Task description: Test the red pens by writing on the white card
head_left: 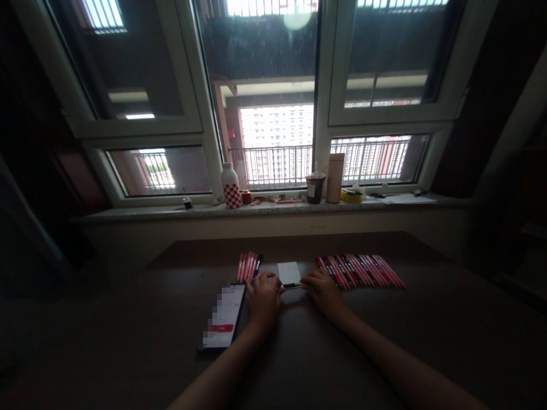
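Observation:
Both my hands rest on a dark table. My left hand and my right hand each pinch one end of a thin dark pen held level between them. Just behind the pen lies a small white card. A small bunch of red pens lies beyond my left hand. A long row of red and black pens is laid out beside my right hand, touching its far side. A phone with a lit screen lies to the left of my left wrist.
A stone windowsill runs behind the table under large windows. On it stand a white bottle with red checks, a dark cup, a tall beige tumbler, a yellow tape roll and papers.

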A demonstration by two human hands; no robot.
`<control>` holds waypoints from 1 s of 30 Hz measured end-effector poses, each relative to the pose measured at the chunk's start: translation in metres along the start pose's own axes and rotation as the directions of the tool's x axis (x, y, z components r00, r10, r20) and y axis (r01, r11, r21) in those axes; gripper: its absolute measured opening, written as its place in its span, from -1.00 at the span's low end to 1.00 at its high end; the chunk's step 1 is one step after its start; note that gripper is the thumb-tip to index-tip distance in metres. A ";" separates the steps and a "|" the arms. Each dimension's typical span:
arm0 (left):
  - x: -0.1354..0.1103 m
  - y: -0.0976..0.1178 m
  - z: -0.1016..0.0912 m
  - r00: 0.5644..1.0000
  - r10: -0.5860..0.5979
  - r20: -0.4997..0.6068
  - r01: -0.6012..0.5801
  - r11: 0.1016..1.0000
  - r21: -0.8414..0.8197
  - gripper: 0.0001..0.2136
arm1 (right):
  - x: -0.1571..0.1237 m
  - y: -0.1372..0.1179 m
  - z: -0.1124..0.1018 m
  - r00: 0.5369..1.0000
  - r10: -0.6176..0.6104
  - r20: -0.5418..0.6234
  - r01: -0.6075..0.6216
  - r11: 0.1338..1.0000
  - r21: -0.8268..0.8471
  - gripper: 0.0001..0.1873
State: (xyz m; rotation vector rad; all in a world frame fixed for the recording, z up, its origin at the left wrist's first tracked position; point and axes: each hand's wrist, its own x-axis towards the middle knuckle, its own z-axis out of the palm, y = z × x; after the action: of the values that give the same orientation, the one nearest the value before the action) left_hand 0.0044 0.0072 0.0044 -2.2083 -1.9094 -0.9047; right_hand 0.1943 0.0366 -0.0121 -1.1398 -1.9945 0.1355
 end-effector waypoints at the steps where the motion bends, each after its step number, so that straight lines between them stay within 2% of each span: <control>1: 0.000 0.000 0.000 1.000 0.000 -0.002 0.000 1.000 0.004 -0.88 | 0.000 0.000 0.000 1.000 0.002 0.002 -0.002 1.000 0.006 -0.85; 13: 0.001 0.002 -0.003 0.999 -0.029 0.026 0.030 0.999 -0.041 -0.74 | 0.001 0.002 0.001 1.000 0.009 0.007 -0.009 1.000 0.017 -0.85; 20: 0.001 0.001 -0.003 1.000 -0.002 0.013 0.003 0.995 -0.096 -0.76 | 0.001 0.003 0.000 1.000 0.023 -0.010 -0.022 1.000 0.018 -0.84; 26: 0.001 -0.001 -0.002 1.000 0.005 0.000 -0.005 0.997 -0.079 -0.88 | 0.001 0.004 0.001 1.000 0.025 -0.009 -0.025 1.000 0.017 -0.85; 30: 0.001 0.000 -0.003 1.000 -0.010 0.000 0.010 0.997 -0.074 -0.89 | 0.000 0.004 0.001 1.000 0.018 -0.004 -0.018 1.000 0.007 -0.84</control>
State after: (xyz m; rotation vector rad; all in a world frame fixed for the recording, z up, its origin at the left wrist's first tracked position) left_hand 0.0032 0.0065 0.0069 -2.2405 -1.9188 -0.9931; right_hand 0.1960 0.0392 -0.0140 -1.1527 -1.9795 0.1491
